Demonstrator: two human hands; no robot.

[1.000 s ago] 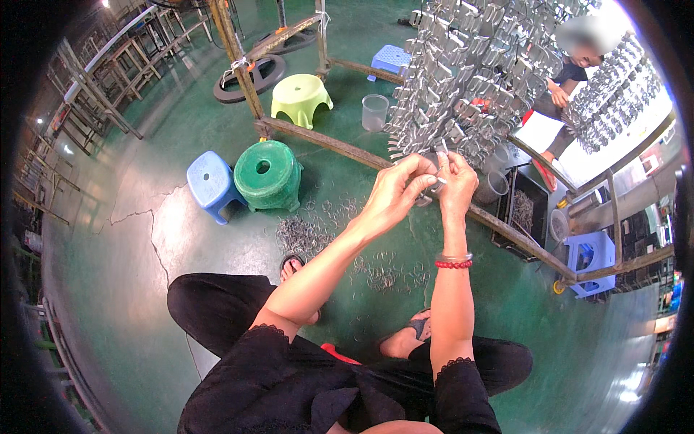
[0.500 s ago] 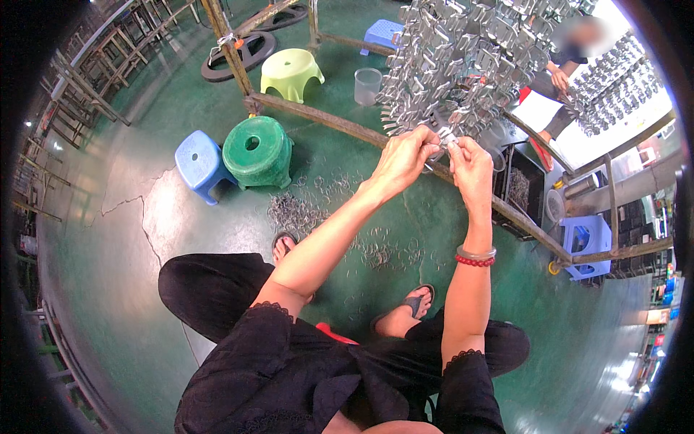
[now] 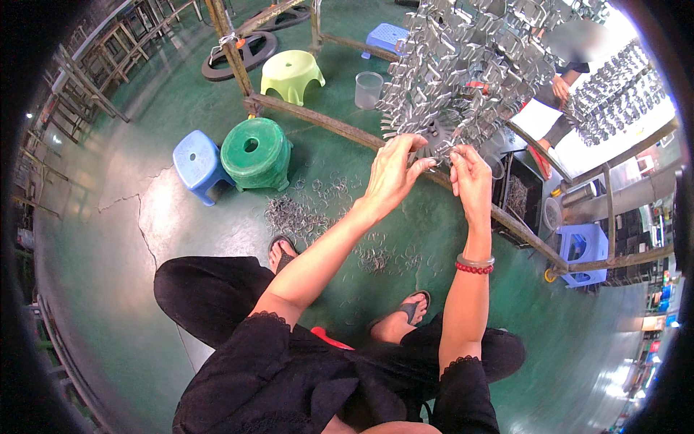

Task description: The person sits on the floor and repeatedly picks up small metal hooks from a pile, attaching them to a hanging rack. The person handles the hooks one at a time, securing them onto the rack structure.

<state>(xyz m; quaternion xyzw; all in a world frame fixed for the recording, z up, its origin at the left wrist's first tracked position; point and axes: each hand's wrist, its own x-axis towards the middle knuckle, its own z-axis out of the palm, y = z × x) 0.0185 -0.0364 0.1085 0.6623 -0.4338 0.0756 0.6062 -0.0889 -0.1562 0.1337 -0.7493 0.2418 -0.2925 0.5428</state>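
Observation:
A dense hanging cluster of small bent silver metal pieces [image 3: 463,72] fills the upper middle, and both my hands are at its lower end. My left hand [image 3: 394,176] is open beside the lowest pieces, thumb and fingers apart with nothing visible between them. Just to its right, my right hand [image 3: 472,179] is closed, thumb and fingertips pressed together near the cluster's bottom. Whatever is in that pinch is too small to make out. Thin curved metal bits [image 3: 296,215] lie scattered on the green floor below my hands.
A rusty metal frame bar [image 3: 318,121] crosses under the cluster. Green [image 3: 254,155], blue [image 3: 196,160] and yellow-green stools [image 3: 293,72] stand left. A clear plastic bin [image 3: 368,90] sits behind the bar, a black crate [image 3: 522,192] right. Another person's hand [image 3: 561,88] is at the far right.
My hands have drawn slightly apart from the close grip they shared on a shiny metal piece. The left thumb has parted from its fingers, while my right hand stays pinched.

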